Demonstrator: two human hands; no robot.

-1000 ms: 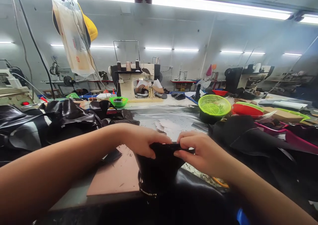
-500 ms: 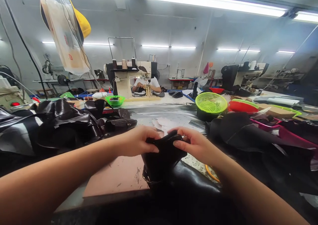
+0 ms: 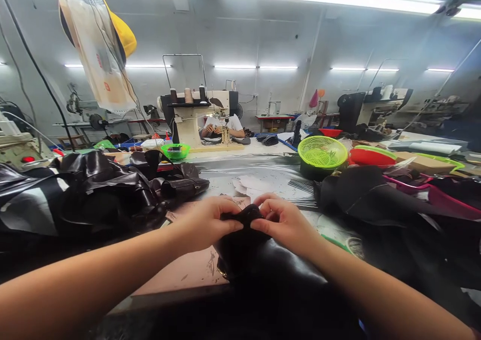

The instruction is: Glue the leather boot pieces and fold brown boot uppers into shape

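Note:
A glossy black leather piece point(image 3: 285, 275) stretches from the lower edge of the view up to my hands, its upper end dull black and folded. From the left, my left hand point(image 3: 220, 220) pinches the folded edge between thumb and fingers. Opposite it, my right hand point(image 3: 280, 220) is closed on the same edge, its thumb close to my left thumb. A small gold-coloured metal part point(image 3: 221, 269) shows on the left side of the leather. My forearms and the dark folds hide much of the piece's shape. Beneath lies a pinkish board point(image 3: 188, 275) with scuff marks.
Dark shiny leather parts point(image 3: 101, 190) are heaped at left, black pieces point(image 3: 387, 225) at right. A yellow-green basket point(image 3: 322, 152) and a small green basket point(image 3: 176, 151) stand farther back. Beyond them, a person point(image 3: 235, 125) sits behind a sewing machine point(image 3: 188, 124).
My right hand has moved left and slightly down, closer to my left hand. The upper end of the leather has been drawn together and sits lower.

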